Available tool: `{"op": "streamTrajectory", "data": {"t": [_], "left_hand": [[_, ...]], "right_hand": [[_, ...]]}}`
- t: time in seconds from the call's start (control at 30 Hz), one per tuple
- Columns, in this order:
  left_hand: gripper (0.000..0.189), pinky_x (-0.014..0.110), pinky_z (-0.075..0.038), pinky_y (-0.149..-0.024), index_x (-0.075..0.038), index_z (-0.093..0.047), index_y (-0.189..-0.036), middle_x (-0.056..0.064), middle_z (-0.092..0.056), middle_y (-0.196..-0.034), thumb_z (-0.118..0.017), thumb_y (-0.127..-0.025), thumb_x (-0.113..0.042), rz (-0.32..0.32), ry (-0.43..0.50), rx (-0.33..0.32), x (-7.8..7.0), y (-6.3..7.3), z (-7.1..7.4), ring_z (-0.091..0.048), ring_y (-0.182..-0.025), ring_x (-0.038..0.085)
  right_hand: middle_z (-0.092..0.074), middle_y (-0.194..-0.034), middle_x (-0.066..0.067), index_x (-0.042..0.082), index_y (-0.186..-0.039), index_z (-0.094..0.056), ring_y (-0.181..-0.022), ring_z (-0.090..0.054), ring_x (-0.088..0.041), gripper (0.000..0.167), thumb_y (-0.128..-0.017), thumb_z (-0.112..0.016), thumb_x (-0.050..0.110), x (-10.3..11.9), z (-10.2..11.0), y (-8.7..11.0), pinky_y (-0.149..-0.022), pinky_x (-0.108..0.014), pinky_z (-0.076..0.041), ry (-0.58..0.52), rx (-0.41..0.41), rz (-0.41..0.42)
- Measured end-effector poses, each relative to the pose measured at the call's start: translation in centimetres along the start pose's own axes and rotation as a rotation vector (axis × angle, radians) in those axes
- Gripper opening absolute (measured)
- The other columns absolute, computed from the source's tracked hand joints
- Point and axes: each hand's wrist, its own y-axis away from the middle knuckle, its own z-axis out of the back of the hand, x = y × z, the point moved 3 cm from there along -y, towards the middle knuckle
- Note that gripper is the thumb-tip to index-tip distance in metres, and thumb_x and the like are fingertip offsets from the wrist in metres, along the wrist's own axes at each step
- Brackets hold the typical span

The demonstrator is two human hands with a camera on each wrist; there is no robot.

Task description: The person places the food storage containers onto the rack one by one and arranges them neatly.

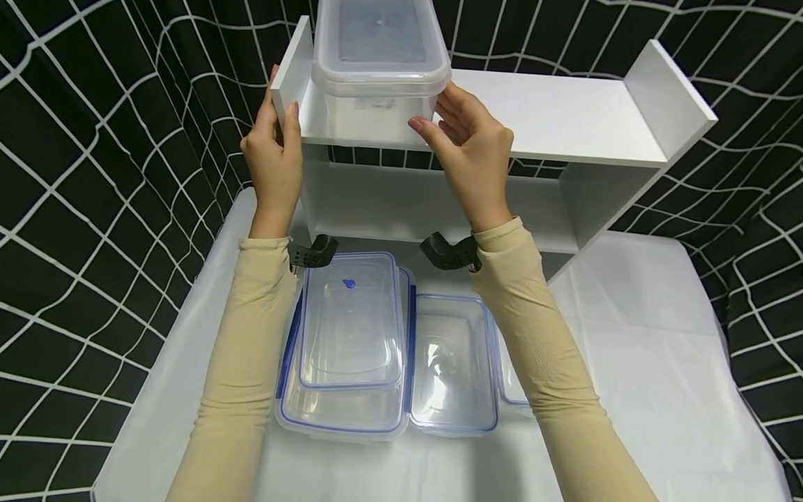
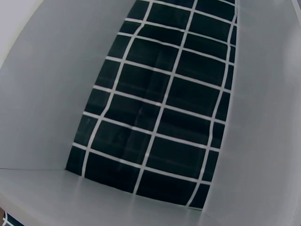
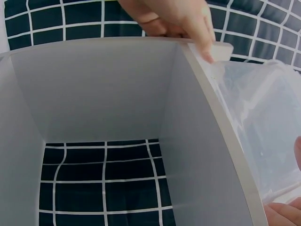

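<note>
A clear plastic food container (image 1: 376,115) with a translucent lid (image 1: 383,42) stands at the left end of the white shelf unit's (image 1: 552,115) top board. My right hand (image 1: 475,150) holds its front right corner, thumb on the front wall and fingers along the right side. My left hand (image 1: 274,164) grips the unit's raised left side panel (image 1: 293,66), with the thumb on the near edge and fingers around the outside. In the right wrist view, the left hand (image 3: 176,19) shows at the panel beside the container (image 3: 256,122). The left wrist view shows only the unit's inside.
On the white-covered table (image 1: 640,348), before the shelf, lie a large blue-rimmed container (image 1: 341,411) with a smaller lid (image 1: 351,321) on top, and another clear container (image 1: 453,362). Part of a further blue-edged piece (image 1: 513,376) shows beside the right sleeve. Black grid-patterned cloth (image 1: 81,244) surrounds the table.
</note>
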Motion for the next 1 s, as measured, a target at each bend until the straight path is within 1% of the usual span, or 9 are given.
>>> {"op": "streamTrajectory", "data": {"t": [0.17,0.23,0.43,0.5,0.53,0.63,0.77,0.87,1.0], "left_hand": [[0.041,0.023,-0.043,-0.095,-0.005,-0.048,-0.138,0.003,-0.054,-0.134,-0.051,-0.097,-0.011,0.044,0.009,0.015,0.0,-0.1,0.2,-0.053,-0.114,0.005],[0.041,0.023,-0.043,-0.095,-0.005,-0.048,-0.138,0.004,-0.054,-0.133,-0.051,-0.097,-0.011,0.044,0.01,0.02,0.0,-0.1,0.2,-0.053,-0.114,0.005],[0.041,0.024,-0.044,-0.094,-0.004,-0.047,-0.138,0.01,-0.056,-0.131,-0.051,-0.098,-0.011,0.017,-0.016,0.029,0.0,0.0,0.2,-0.054,-0.114,0.007],[0.042,0.024,-0.045,-0.094,-0.004,-0.046,-0.139,0.011,-0.055,-0.131,-0.051,-0.098,-0.012,0.002,-0.032,0.037,-0.1,0.0,0.2,-0.054,-0.114,0.009],[0.042,0.024,-0.044,-0.094,-0.004,-0.046,-0.139,0.011,-0.055,-0.131,-0.051,-0.098,-0.013,0.007,-0.03,0.041,-0.1,0.0,0.1,-0.054,-0.115,0.009],[0.041,0.026,-0.045,-0.094,-0.001,-0.047,-0.137,0.013,-0.056,-0.13,-0.051,-0.098,-0.012,-0.028,-0.029,0.038,-0.1,0.1,0.0,-0.055,-0.115,0.012],[0.04,0.024,-0.044,-0.094,-0.002,-0.048,-0.137,0.012,-0.057,-0.128,-0.051,-0.098,-0.011,-0.011,-0.011,0.024,-0.1,0.1,0.1,-0.055,-0.113,0.008],[0.041,0.023,-0.044,-0.094,-0.004,-0.048,-0.137,0.012,-0.058,-0.128,-0.052,-0.097,-0.012,0.01,-0.005,0.023,-0.1,0.1,0.1,-0.055,-0.112,0.006],[0.04,0.025,-0.045,-0.093,-0.002,-0.049,-0.136,0.013,-0.059,-0.126,-0.052,-0.097,-0.011,-0.03,-0.016,0.015,0.0,0.1,0.1,-0.056,-0.112,0.01]], "right_hand": [[-0.065,-0.115,-0.015,-0.005,-0.12,-0.061,-0.105,-0.063,-0.016,0.047,-0.079,-0.077,0.011,0.3,-0.2,-0.1,-0.083,-0.025,-0.052,0.036,0.001,0.037],[-0.065,-0.114,-0.016,-0.006,-0.121,-0.06,-0.104,-0.063,-0.017,0.048,-0.079,-0.076,0.011,0.3,-0.3,-0.1,-0.082,-0.025,-0.052,0.048,-0.002,0.059],[-0.063,-0.119,-0.016,-0.007,-0.125,-0.056,-0.108,-0.062,-0.015,0.053,-0.079,-0.076,0.01,0.1,-0.1,0.2,-0.086,-0.026,-0.051,0.033,0.001,0.023],[-0.062,-0.12,-0.017,-0.008,-0.126,-0.055,-0.109,-0.061,-0.016,0.054,-0.079,-0.076,0.008,0.2,0.4,0.6,-0.088,-0.027,-0.05,0.012,-0.015,0.031],[-0.061,-0.121,-0.017,-0.009,-0.126,-0.054,-0.11,-0.061,-0.016,0.054,-0.079,-0.076,0.007,0.3,0.8,0.9,-0.089,-0.028,-0.05,-0.002,-0.025,0.033],[-0.061,-0.121,-0.017,-0.01,-0.124,-0.055,-0.109,-0.061,-0.017,0.05,-0.079,-0.074,0.002,0.5,1.9,1.8,-0.09,-0.03,-0.049,-0.031,-0.04,0.06],[-0.062,-0.121,-0.016,-0.01,-0.122,-0.057,-0.11,-0.061,-0.017,0.047,-0.078,-0.074,-0.003,0.9,2.8,2.8,-0.091,-0.033,-0.049,-0.044,-0.034,0.067],[-0.062,-0.12,-0.017,-0.011,-0.122,-0.056,-0.11,-0.061,-0.02,0.049,-0.076,-0.073,-0.008,1.1,3.3,3.7,-0.092,-0.033,-0.049,-0.057,-0.052,0.057],[-0.062,-0.118,-0.021,-0.014,-0.121,-0.054,-0.108,-0.062,-0.022,0.05,-0.074,-0.07,-0.017,1.0,4.1,5.5,-0.091,-0.036,-0.049,-0.103,-0.099,0.054]]}}
